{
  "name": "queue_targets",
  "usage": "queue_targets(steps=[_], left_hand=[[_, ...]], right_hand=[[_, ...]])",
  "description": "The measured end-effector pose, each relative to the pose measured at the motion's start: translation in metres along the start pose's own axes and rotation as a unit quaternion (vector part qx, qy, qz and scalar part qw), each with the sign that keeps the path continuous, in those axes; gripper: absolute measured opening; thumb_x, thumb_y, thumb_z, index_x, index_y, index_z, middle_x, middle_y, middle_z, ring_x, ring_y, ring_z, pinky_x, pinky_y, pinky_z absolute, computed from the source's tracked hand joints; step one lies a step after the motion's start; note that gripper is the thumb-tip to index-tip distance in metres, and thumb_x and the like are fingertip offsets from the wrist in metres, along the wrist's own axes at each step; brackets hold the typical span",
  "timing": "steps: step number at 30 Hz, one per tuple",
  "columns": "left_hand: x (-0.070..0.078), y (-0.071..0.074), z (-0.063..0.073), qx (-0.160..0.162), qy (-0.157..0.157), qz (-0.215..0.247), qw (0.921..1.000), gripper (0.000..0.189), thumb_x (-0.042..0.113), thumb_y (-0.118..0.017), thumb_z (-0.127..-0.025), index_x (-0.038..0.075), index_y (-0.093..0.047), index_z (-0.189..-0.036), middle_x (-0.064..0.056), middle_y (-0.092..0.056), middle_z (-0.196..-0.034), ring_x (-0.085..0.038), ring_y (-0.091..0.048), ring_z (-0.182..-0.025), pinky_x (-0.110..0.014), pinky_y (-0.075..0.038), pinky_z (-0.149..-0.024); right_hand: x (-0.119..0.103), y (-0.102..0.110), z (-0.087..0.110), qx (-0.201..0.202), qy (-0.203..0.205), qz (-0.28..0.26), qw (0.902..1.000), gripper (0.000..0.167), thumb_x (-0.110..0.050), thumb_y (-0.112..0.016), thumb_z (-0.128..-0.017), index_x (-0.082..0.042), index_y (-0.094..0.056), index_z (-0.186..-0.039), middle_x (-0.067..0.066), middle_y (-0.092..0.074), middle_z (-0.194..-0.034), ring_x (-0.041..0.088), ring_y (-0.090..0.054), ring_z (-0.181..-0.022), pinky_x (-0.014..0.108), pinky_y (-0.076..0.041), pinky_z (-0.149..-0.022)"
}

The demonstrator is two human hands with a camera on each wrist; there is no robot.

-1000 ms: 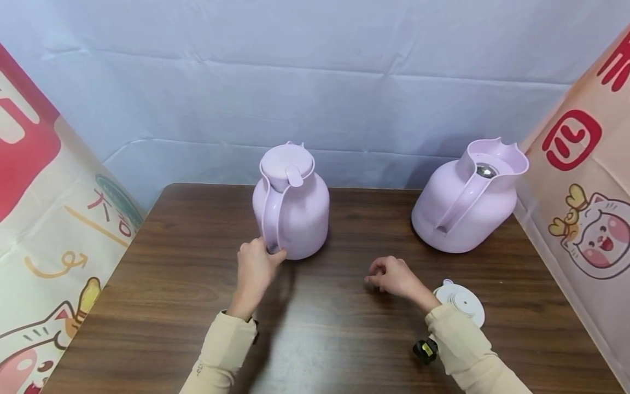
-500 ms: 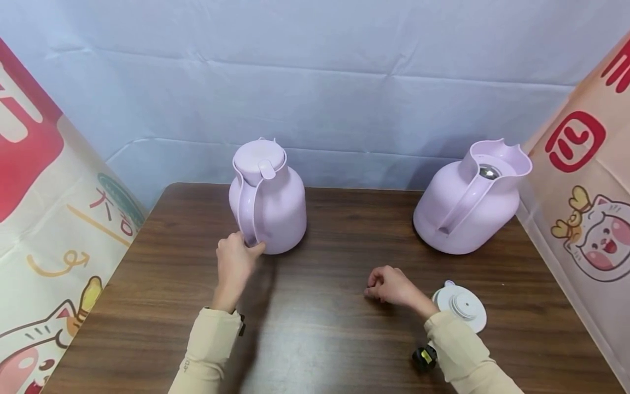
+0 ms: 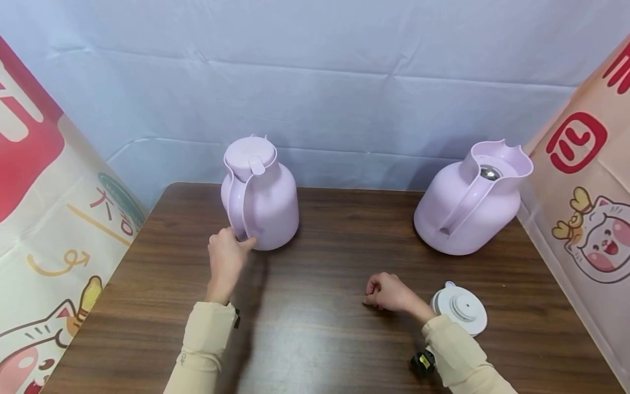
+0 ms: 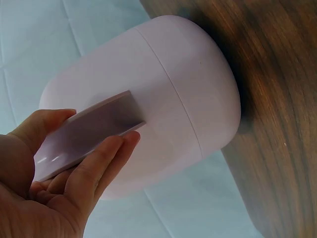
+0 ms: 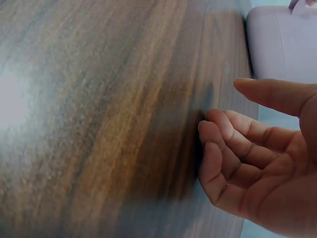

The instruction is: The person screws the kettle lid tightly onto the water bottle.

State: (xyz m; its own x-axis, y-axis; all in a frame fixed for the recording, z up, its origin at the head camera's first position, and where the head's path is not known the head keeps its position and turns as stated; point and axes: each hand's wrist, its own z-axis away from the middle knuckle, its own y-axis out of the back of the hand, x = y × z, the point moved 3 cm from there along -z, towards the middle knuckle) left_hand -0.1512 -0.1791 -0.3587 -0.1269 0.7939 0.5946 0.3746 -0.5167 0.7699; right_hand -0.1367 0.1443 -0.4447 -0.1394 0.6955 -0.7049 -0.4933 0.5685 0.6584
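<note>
A lilac vacuum jug with its lid on stands upright toward the back left of the table. My left hand grips the lower part of its handle; in the left wrist view the thumb is on one side and the fingers are on the other. My right hand rests low over the table's middle right, fingers loosely curled and holding nothing. In the right wrist view its thumb stands apart from the curled fingers. Just right of that wrist lies a round white lid, partly covered by the sleeve.
A second lilac jug, lidless with its silvery inner mouth showing, stands at the back right of the brown wooden table. A pale cloth hangs behind; printed banners flank both sides.
My left hand has moved the lidded jug leftward and slightly back across the table. My right hand has shifted slightly toward me, still holding nothing.
</note>
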Motion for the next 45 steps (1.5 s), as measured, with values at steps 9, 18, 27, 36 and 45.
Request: queue_targets(steps=[9,18,27,36,45], left_hand=[[-0.008,0.003,-0.011,0.002,0.008,0.009,0.9999,0.031,0.018,-0.073,-0.068,-0.004,-0.056,-0.055,-0.023,-0.057,-0.059,-0.043,-0.055,-0.063,-0.050,-0.043,-0.064],[-0.015,0.005,-0.027,0.004,0.010,0.011,0.9999,0.032,0.019,-0.073,-0.070,-0.008,-0.059,-0.058,-0.023,-0.058,-0.060,-0.041,-0.054,-0.065,-0.050,-0.043,-0.066],[-0.024,0.006,-0.046,0.003,0.029,0.008,0.9995,0.032,0.019,-0.071,-0.073,-0.010,-0.061,-0.066,-0.022,-0.058,-0.063,-0.035,-0.050,-0.065,-0.048,-0.043,-0.067],[-0.030,0.005,-0.060,0.000,0.038,0.005,0.9993,0.034,0.021,-0.071,-0.072,-0.012,-0.063,-0.072,-0.027,-0.061,-0.071,-0.042,-0.056,-0.072,-0.049,-0.044,-0.070],[-0.035,0.009,-0.071,-0.022,0.054,0.006,0.9983,0.035,0.023,-0.071,-0.075,-0.012,-0.064,-0.079,-0.026,-0.062,-0.077,-0.034,-0.054,-0.072,-0.046,-0.045,-0.070]], right_hand=[[0.001,-0.001,0.000,0.001,0.004,-0.001,1.0000,0.015,-0.008,-0.069,-0.076,-0.007,-0.056,-0.067,0.001,-0.053,-0.051,0.011,-0.051,-0.043,0.026,-0.040,-0.046],[0.002,-0.001,-0.002,0.006,0.006,0.002,1.0000,0.015,-0.007,-0.069,-0.076,-0.007,-0.056,-0.067,0.000,-0.053,-0.052,0.011,-0.051,-0.043,0.026,-0.040,-0.046],[0.002,-0.001,-0.002,0.010,0.004,0.000,0.9999,0.016,-0.007,-0.068,-0.076,-0.006,-0.056,-0.066,-0.003,-0.051,-0.052,0.012,-0.051,-0.043,0.026,-0.041,-0.046],[0.000,-0.001,0.001,0.012,0.012,0.001,0.9999,0.017,-0.009,-0.069,-0.077,-0.006,-0.056,-0.066,-0.003,-0.050,-0.052,0.009,-0.048,-0.043,0.026,-0.040,-0.045],[-0.002,0.000,0.001,0.010,0.019,-0.002,0.9998,0.016,-0.008,-0.068,-0.078,-0.005,-0.056,-0.067,-0.002,-0.050,-0.052,0.008,-0.047,-0.044,0.026,-0.040,-0.045]])
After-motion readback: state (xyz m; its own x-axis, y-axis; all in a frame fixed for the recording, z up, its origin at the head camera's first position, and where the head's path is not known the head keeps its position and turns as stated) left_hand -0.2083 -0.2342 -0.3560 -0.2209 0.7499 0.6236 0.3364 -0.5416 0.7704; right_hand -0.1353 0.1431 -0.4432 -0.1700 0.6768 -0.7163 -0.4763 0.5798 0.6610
